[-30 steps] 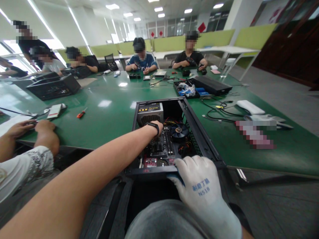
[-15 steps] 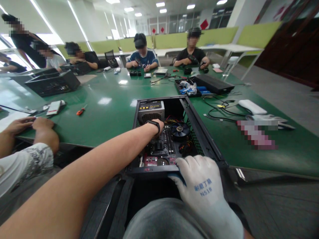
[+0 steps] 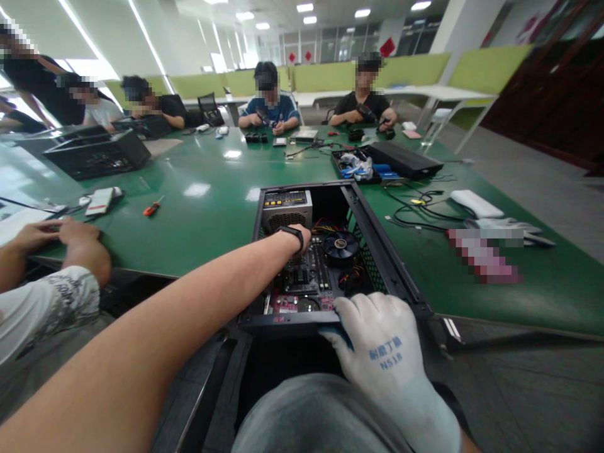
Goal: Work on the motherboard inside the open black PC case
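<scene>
An open black computer case (image 3: 394, 255) lies in front of me, partly over the table's near edge. My left hand (image 3: 304, 235), bare with a black wristband, reaches inside it beside the power supply (image 3: 285, 216) and above the motherboard (image 3: 302, 278). Its fingers are hidden, so what they touch cannot be made out. A round black fan (image 3: 340, 246) sits just right of that hand, and a red circuit board (image 3: 285, 304) lies at the near end. My right hand (image 3: 380, 336), in a white glove, grips the case's near rim, fingers over the top and thumb below.
The green table (image 3: 207, 220) carries an orange screwdriver (image 3: 151, 209), black cables (image 3: 406, 214), a glove (image 3: 507, 228) and a tray of tools (image 3: 358, 167). A co-worker's hands (image 3: 78, 234) rest close on my left. Other people sit across the table beside another case (image 3: 97, 154).
Both of my hands and the case stay practically where they were. The view has shifted very slightly.
</scene>
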Demonstrator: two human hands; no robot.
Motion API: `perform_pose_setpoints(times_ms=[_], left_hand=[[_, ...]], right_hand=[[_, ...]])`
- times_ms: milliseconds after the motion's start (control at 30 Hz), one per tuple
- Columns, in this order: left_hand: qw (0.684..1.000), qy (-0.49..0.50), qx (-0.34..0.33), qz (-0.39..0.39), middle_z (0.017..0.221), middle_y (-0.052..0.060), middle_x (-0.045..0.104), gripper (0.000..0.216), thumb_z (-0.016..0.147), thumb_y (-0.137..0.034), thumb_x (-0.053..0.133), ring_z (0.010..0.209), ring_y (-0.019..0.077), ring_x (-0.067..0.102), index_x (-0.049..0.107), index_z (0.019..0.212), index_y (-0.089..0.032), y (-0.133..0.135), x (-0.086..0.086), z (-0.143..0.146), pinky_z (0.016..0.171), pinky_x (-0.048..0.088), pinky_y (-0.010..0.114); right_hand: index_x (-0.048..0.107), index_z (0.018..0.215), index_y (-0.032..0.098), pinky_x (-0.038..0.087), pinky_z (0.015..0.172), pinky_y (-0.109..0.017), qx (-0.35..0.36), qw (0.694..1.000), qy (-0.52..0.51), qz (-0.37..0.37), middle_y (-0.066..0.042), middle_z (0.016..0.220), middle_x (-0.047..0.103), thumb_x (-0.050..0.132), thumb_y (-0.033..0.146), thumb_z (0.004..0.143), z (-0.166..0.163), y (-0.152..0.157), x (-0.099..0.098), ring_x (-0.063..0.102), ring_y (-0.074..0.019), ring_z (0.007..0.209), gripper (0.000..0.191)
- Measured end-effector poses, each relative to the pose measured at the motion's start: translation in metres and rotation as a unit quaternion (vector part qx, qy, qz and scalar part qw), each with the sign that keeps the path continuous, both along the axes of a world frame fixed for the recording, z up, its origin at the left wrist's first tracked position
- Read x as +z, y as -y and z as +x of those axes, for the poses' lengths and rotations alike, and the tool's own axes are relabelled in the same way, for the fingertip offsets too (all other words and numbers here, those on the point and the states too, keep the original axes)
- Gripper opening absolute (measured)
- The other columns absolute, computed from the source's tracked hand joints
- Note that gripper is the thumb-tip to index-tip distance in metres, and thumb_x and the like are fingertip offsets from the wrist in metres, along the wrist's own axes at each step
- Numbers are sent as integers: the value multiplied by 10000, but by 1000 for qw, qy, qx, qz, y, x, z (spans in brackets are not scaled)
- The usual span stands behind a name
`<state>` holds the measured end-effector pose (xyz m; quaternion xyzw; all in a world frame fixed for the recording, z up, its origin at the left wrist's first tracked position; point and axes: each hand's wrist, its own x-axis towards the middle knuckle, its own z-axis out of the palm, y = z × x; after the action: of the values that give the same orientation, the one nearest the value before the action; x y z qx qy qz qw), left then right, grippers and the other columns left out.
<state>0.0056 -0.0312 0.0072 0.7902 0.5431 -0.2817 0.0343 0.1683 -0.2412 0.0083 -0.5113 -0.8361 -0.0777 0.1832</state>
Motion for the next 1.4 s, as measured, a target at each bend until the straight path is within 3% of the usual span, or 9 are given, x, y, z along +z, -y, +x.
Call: perform_pose_setpoints(times_ms=[867, 1400], left_hand=[[1000, 16, 3, -1, 1094, 172, 731, 650, 503, -330, 886, 1000, 282, 696, 738, 1101, -125, -8, -10, -5, 853, 559, 290], [1000, 17, 15, -5, 1103, 152, 736, 632, 478, -276, 903, 1034, 278, 688, 746, 1077, -152, 1, 1, -1, 874, 548, 273]], right_hand=[[635, 894, 246, 215, 696, -353, -6, 1000, -26, -9, -13, 770, 587, 769, 387, 709, 1, 1, -3, 427, -206, 737, 269], [641, 896, 248, 223, 690, -358, -9, 1000, -24, 14, -18, 760, 586, 789, 398, 681, 0, 1, -4, 429, -223, 737, 300]])
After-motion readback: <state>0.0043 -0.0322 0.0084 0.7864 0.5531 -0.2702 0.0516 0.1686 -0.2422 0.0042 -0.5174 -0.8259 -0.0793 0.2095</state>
